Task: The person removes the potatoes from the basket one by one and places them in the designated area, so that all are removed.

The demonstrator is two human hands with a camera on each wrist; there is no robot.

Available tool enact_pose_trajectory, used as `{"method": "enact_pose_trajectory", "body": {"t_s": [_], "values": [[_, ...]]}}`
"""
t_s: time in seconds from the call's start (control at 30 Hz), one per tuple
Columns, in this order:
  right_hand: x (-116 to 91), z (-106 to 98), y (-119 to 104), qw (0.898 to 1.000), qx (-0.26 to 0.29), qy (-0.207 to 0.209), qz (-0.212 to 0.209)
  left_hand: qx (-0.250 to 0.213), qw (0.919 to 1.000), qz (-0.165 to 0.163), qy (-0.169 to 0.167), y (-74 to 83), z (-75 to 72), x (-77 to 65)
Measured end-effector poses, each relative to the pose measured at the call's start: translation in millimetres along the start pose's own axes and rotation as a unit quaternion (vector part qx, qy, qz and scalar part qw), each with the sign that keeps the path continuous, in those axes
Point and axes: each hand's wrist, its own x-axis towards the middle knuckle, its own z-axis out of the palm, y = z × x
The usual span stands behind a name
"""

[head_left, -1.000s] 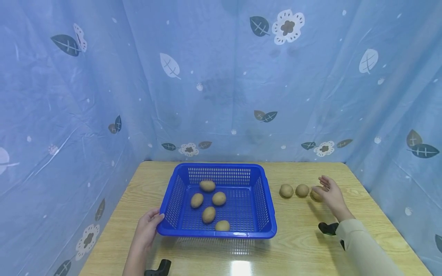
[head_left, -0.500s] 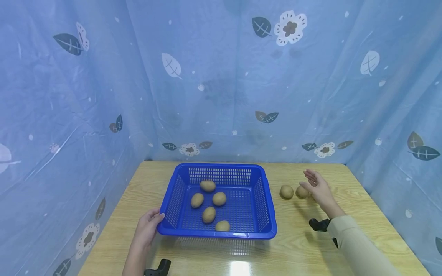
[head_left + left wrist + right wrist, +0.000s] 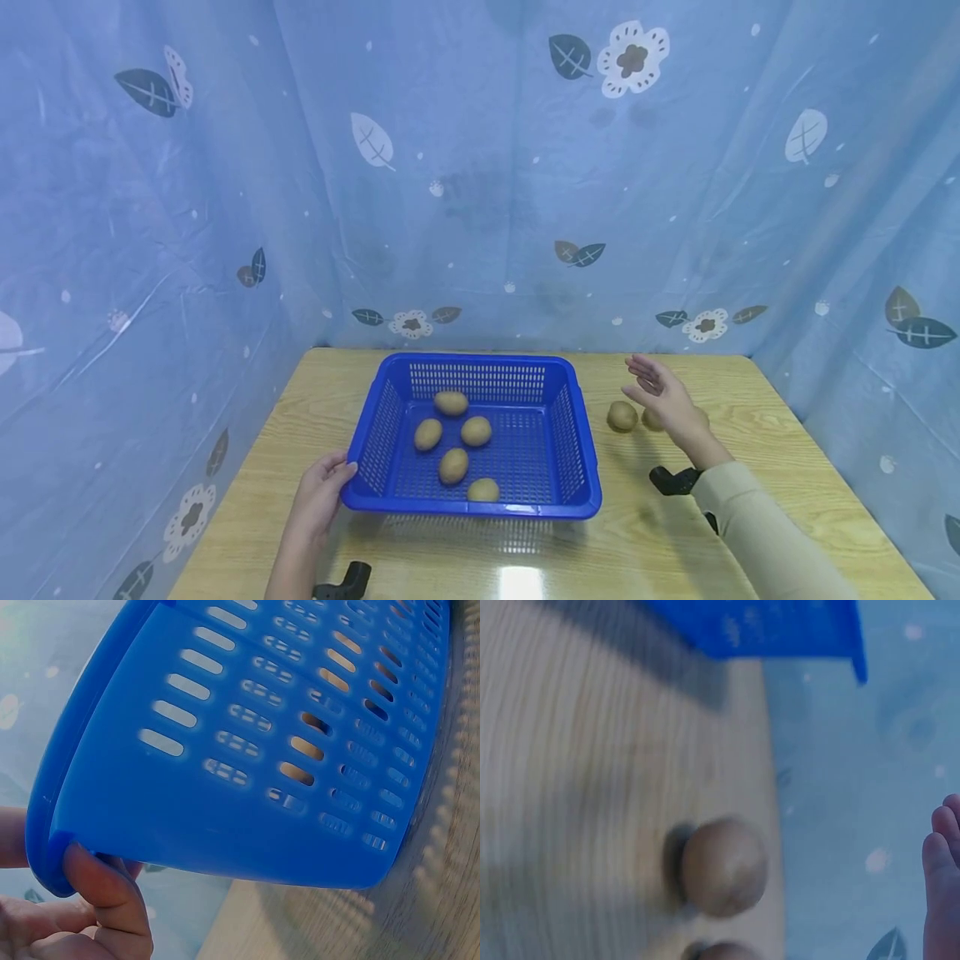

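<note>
My left hand [image 3: 317,496] grips the left front corner of a blue plastic basket [image 3: 480,507]. In the left wrist view its fingers [image 3: 112,900] curl under the rim and against the perforated wall. Inside the basket lie several light brown potatoes [image 3: 453,467], spread apart on its left side. My right hand [image 3: 669,408] hovers over a row of three rounder brown potatoes on the table, with loosely extended fingers and nothing held. The leftmost one [image 3: 622,417] shows fully, while the hand partly covers the others. From the right wrist, one potato [image 3: 725,868] appears blurred.
A pale wood table [image 3: 645,550] bears everything. Blue curtains [image 3: 480,192] with leaves and flowers hang behind it and at both sides. Black wrist mounts [image 3: 347,582] show below each hand. The basket's right wall stands just left of the potato row.
My right hand has moved left across the potato row, toward the basket, uncovering part of the rightmost potato. The left hand and the basket stay where they were.
</note>
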Motion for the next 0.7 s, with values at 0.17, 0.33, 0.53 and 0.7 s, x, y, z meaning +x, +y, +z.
{"method": "enact_pose_trajectory", "body": {"t_s": [0.17,0.33,0.53,0.7], "values": [[3.9,12.3,-14.6,0.999,0.021,-0.016,-0.029,0.001,1.0000,-0.001,0.000,0.3,-0.2,0.6],[4.0,22.7,-25.7,0.998,0.031,-0.034,-0.039,-0.004,1.0000,-0.002,-0.001,-1.0,-0.2,1.5],[6.4,33.1,-32.5,0.996,0.040,-0.043,-0.060,-0.008,1.0000,0.004,-0.004,-1.1,-0.1,1.3],[7.9,40.7,-40.1,0.995,0.050,-0.055,-0.067,-0.006,1.0000,0.007,-0.003,-1.3,-0.1,1.2]]}}
